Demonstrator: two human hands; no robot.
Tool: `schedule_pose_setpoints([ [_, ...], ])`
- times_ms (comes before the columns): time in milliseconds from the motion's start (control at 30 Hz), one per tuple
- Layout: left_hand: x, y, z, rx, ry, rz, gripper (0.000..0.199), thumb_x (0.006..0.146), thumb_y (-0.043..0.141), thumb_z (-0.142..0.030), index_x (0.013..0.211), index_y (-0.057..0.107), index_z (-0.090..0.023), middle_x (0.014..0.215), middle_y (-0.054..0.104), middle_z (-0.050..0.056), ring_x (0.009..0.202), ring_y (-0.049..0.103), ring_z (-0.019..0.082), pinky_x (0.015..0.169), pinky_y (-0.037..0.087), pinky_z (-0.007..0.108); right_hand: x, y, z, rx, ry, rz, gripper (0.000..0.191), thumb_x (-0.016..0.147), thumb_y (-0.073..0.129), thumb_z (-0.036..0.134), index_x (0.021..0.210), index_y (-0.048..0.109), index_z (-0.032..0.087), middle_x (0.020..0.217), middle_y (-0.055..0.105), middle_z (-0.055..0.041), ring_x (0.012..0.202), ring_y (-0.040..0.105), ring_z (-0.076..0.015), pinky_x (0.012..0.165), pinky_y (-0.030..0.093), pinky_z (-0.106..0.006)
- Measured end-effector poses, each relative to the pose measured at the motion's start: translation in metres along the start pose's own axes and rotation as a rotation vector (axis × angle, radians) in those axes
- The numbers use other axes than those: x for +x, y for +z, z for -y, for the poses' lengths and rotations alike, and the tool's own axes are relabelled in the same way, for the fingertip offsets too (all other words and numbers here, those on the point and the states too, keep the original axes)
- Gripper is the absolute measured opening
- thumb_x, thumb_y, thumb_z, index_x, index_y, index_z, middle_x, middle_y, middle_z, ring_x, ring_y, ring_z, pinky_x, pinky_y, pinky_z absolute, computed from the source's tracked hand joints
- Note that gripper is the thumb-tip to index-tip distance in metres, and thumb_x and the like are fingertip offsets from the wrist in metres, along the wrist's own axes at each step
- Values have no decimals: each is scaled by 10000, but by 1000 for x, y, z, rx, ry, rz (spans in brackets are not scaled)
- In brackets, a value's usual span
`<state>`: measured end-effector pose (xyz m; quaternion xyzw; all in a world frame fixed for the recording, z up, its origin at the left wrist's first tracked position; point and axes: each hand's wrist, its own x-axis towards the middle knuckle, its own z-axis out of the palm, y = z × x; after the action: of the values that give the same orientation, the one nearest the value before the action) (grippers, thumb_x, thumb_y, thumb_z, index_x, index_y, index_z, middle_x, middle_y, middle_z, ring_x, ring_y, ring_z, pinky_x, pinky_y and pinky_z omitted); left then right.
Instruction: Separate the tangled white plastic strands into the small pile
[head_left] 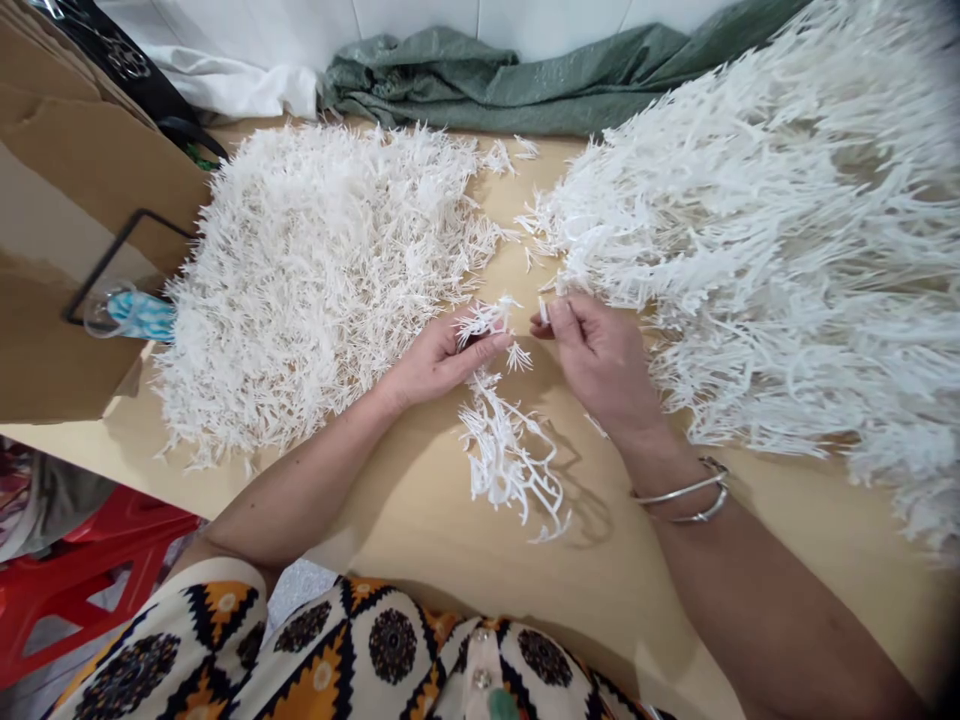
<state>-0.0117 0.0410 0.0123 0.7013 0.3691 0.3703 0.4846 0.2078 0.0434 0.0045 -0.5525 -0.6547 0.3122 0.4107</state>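
Note:
My left hand [442, 355] is closed on a white branched plastic piece [484, 320], whose sprigs stick out between thumb and fingers. A longer tangle of white strands [514, 455] hangs or lies just below that hand. To the right, my right hand [596, 355] is pinched, with a small white bit [544, 310] at its fingertips. The two hands are a short gap apart. A heap of short white sprigs [322, 270] lies left of my hands, and a larger pile of long white branched pieces [750, 240] lies to the right.
The wooden table [420, 520] runs beneath everything. A cardboard box [67, 230] stands at the left, with a clear cup [112, 308] beside it. Green cloth [480, 80] lies along the tiled wall. A red stool [112, 570] is at the lower left.

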Motion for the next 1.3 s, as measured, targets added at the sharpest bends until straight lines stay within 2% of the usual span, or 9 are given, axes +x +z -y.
schedule_pose_setpoints([
  [100, 1, -1, 3, -5, -9, -51, 439, 989, 656, -612, 872, 641, -189, 842, 658, 22, 841, 602, 149, 843, 518, 302, -6, -5, 5, 73, -12, 103, 447, 1065, 513, 622, 879, 700, 261, 898, 763, -50, 915, 727, -236, 907, 581, -436],
  [233, 2, -1, 1, -25, -22, -52, 471, 959, 687, -636, 851, 640, -180, 816, 636, 14, 795, 578, 139, 793, 505, 292, -12, -5, 12, 190, -9, 248, 294, 927, 785, 533, 1046, 738, 269, 1034, 789, -25, 958, 744, -216, 936, 618, -410],
  [367, 1, 1, 1, -60, -8, -74, 443, 969, 696, -598, 858, 639, -173, 820, 618, 5, 767, 567, 118, 754, 489, 270, -16, 3, 14, 314, 65, 243, 176, 907, 811, 366, 1018, 727, 259, 1015, 794, -12, 953, 756, -198, 937, 645, -389],
  [533, 1, 1, 4, -71, -24, -72, 416, 955, 724, -581, 907, 653, -174, 841, 601, -2, 773, 559, 111, 766, 492, 270, -17, 5, 17, 418, 154, 261, 252, 900, 823, 432, 1064, 726, 268, 1031, 815, -14, 954, 777, -199, 936, 662, -396],
  [800, 0, 2, 6, -69, -1, -57, 367, 978, 708, -550, 965, 699, -183, 879, 689, 24, 824, 636, 131, 780, 522, 265, -17, 10, 16, 352, 176, 214, 154, 912, 778, 364, 1007, 691, 279, 909, 817, 1, 866, 773, -208, 840, 649, -387],
  [933, 1, -1, 6, 34, 18, -5, 350, 999, 681, -529, 953, 716, -183, 902, 693, 28, 862, 640, 142, 817, 513, 272, -16, 10, 21, 196, 128, 179, 81, 935, 719, 281, 941, 639, 288, 892, 789, -4, 829, 745, -215, 808, 612, -382],
  [1033, 2, -4, 3, 83, 30, 16, 338, 1011, 664, -511, 950, 713, -182, 886, 694, 25, 857, 637, 142, 830, 506, 271, -16, 11, 29, 73, 83, 178, 128, 926, 671, 196, 893, 594, 292, 837, 755, -1, 753, 697, -205, 739, 567, -363],
  [1167, -1, 1, -1, -19, 23, 9, 312, 988, 704, -493, 939, 702, -185, 863, 685, 13, 809, 623, 127, 774, 493, 255, -12, 16, 23, 23, 38, 46, 113, 914, 615, 174, 922, 591, 284, 808, 706, -1, 717, 643, -188, 679, 508, -344],
  [1300, -6, 12, -6, -148, -51, 88, 346, 958, 735, -524, 929, 699, -181, 830, 639, 3, 735, 569, 107, 685, 465, 244, -1, 14, 3, 75, 50, -78, 66, 918, 614, 215, 964, 605, 263, 783, 670, 11, 693, 626, -159, 671, 503, -327],
])
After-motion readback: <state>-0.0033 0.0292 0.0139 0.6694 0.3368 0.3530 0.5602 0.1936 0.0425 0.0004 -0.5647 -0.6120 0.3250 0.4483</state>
